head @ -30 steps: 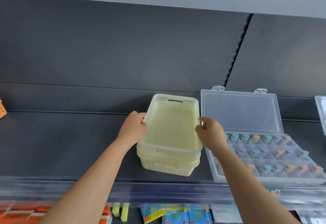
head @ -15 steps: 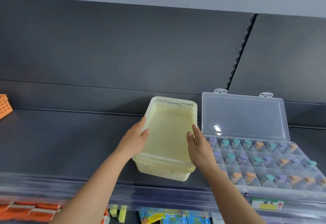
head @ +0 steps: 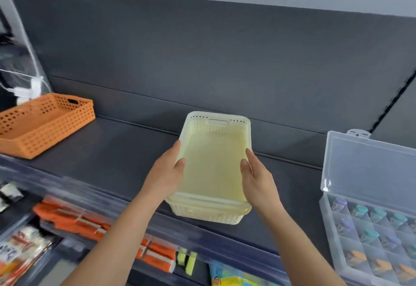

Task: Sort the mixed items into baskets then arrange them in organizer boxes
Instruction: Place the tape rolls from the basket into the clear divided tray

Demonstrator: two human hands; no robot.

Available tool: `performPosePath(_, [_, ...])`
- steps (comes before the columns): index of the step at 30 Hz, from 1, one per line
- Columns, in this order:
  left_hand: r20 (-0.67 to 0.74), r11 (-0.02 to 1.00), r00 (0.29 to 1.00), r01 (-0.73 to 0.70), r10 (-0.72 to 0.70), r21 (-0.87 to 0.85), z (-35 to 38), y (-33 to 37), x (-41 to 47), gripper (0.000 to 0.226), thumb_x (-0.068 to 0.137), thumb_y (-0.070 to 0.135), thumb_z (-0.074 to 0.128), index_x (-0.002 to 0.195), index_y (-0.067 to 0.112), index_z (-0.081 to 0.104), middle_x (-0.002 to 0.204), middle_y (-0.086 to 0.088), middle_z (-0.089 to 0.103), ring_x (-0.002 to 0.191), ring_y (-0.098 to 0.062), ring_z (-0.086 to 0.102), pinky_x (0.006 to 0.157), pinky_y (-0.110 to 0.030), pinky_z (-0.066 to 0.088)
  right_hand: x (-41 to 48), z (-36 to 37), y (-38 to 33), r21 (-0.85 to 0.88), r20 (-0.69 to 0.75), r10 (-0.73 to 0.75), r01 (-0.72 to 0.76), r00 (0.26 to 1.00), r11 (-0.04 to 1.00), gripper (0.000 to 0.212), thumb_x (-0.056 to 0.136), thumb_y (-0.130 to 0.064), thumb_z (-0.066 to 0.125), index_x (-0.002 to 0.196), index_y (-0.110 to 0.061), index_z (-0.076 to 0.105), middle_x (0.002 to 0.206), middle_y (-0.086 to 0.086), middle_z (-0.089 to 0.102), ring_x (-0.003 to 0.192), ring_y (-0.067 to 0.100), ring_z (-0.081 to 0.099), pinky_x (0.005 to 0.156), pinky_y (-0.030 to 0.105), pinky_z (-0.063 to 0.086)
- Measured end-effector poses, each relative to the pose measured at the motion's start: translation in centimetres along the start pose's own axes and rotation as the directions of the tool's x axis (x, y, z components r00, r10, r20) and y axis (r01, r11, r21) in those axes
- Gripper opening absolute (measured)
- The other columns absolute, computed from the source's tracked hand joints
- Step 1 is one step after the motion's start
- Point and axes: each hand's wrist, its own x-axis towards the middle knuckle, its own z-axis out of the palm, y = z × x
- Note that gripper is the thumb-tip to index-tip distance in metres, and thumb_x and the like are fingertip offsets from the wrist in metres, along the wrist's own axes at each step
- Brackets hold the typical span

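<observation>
Two pale yellow perforated baskets (head: 216, 121), nested one inside the other, sit on the dark shelf (head: 126, 150) near its front edge. Nothing lies in the top one. My left hand (head: 165, 176) grips the left wall, thumb inside the rim and fingers outside. On the right wall my right hand (head: 256, 178) holds the same way. An orange perforated basket (head: 45, 123) stands at the far left of the shelf. At the right is a clear organizer box (head: 369, 229), its lid up, with small capped vials in its compartments.
The shelf's grey back panel rises close behind the baskets. A clear strip runs along the shelf's front edge. Below hang packaged goods (head: 74, 220) in orange and white. A clear bag with a white cable (head: 24, 87) is at the far left.
The yellow baskets now sit farther left of the organizer box, with a gap between them. My hands slid toward me along the walls. The orange basket has come fully into view.
</observation>
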Motion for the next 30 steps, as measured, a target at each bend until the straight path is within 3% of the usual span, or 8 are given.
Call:
performPosePath(9, [-0.090,0.996,0.993,0.081,-0.078,0.038,-14.2,-11.1,2.7,0.053,0.102,0.021,0.034,0.153,0.023,0.017,0.158,0.004,0.022,0.144,-0.015,0.022,0.112,-0.033,0.025,2.2,15.6,-9.6,0.046,0.151,-0.028,0.021,0.988,0.999,0.047,0.102,-0.034,0.031,0.148,-0.028,0.026,0.152,-0.007,0.033,0.138,0.015,0.033,0.110,0.033,0.030])
performPosePath(14, [-0.075,0.993,0.991,0.115,-0.113,0.034,-21.0,-16.5,5.9,0.054,0.102,0.022,0.036,0.152,0.027,0.017,0.157,0.006,0.021,0.142,-0.015,0.025,0.096,-0.025,0.030,3.7,23.0,-14.4,0.054,0.183,-0.009,-0.001,0.983,0.999,0.048,0.101,-0.034,0.032,0.148,-0.026,0.027,0.153,-0.006,0.031,0.139,0.016,0.032,0.112,0.034,0.029])
performPosePath(17, [-0.055,0.992,0.991,0.123,-0.121,0.037,-23.7,-18.8,8.4,0.055,0.102,0.022,0.037,0.152,0.028,0.017,0.157,0.008,0.021,0.142,-0.015,0.024,0.101,-0.027,0.030,5.1,26.0,-16.2,0.048,0.191,0.001,-0.010,0.982,0.999,0.048,0.101,-0.035,0.032,0.148,-0.027,0.026,0.154,-0.007,0.028,0.140,0.017,0.030,0.108,0.031,0.028])
performPosePath(21, [-0.041,0.994,0.993,0.108,-0.108,0.021,-25.8,-21.1,11.5,0.054,0.101,0.021,0.039,0.152,0.026,0.020,0.157,0.011,0.021,0.127,-0.004,0.042,0.096,-0.021,0.027,7.7,29.0,-17.6,0.040,0.210,0.008,-0.017,0.978,0.999,0.048,0.101,-0.034,0.031,0.148,-0.027,0.025,0.154,-0.007,0.029,0.139,0.017,0.030,0.106,0.031,0.030])
performPosePath(23, [-0.038,0.994,0.993,0.113,-0.112,0.013,-26.4,-22.1,13.0,0.054,0.101,0.021,0.040,0.152,0.025,0.021,0.157,0.011,0.020,0.138,-0.009,0.031,0.101,-0.022,0.023,8.9,30.0,-17.9,0.057,0.223,0.010,-0.023,0.975,0.998,0.048,0.101,-0.031,0.031,0.148,-0.027,0.026,0.152,-0.008,0.033,0.133,0.014,0.037,0.101,0.028,0.033])
performPosePath(26, [-0.028,0.993,0.993,0.114,-0.114,0.021,-27.2,-23.3,15.1,0.054,0.101,0.019,0.041,0.151,0.027,0.022,0.157,0.011,0.021,0.143,-0.014,0.021,0.101,-0.021,0.021,10.3,31.4,-18.2,0.052,0.232,-0.019,0.007,0.973,0.999,0.048,0.100,-0.025,0.030,0.148,-0.025,0.027,0.142,-0.005,0.045,0.106,0.007,0.043,0.088,0.024,0.033])
performPosePath(28, [-0.019,0.992,0.993,0.118,-0.117,0.048,-27.8,-24.1,16.2,0.055,0.100,0.016,0.042,0.150,0.030,0.024,0.157,0.011,0.022,0.135,-0.013,0.036,0.094,-0.020,0.029,11.0,32.3,-18.4,0.024,0.232,-0.038,0.033,0.972,0.999,0.048,0.099,-0.021,0.029,0.147,-0.023,0.028,0.136,-0.002,0.051,0.099,0.011,0.048,0.084,0.026,0.038])
performPosePath(30, [-0.017,0.988,0.993,0.120,-0.119,0.098,-28.2,-24.8,17.1,0.057,0.098,0.012,0.041,0.149,0.034,0.026,0.156,0.012,0.023,0.104,-0.006,0.056,0.076,-0.018,0.042,11.5,33.2,-18.4,-0.012,0.224,-0.051,0.056,0.973,0.998,0.050,0.098,-0.018,0.028,0.148,-0.020,0.029,0.133,-0.003,0.052,0.102,0.014,0.054,0.084,0.029,0.043])
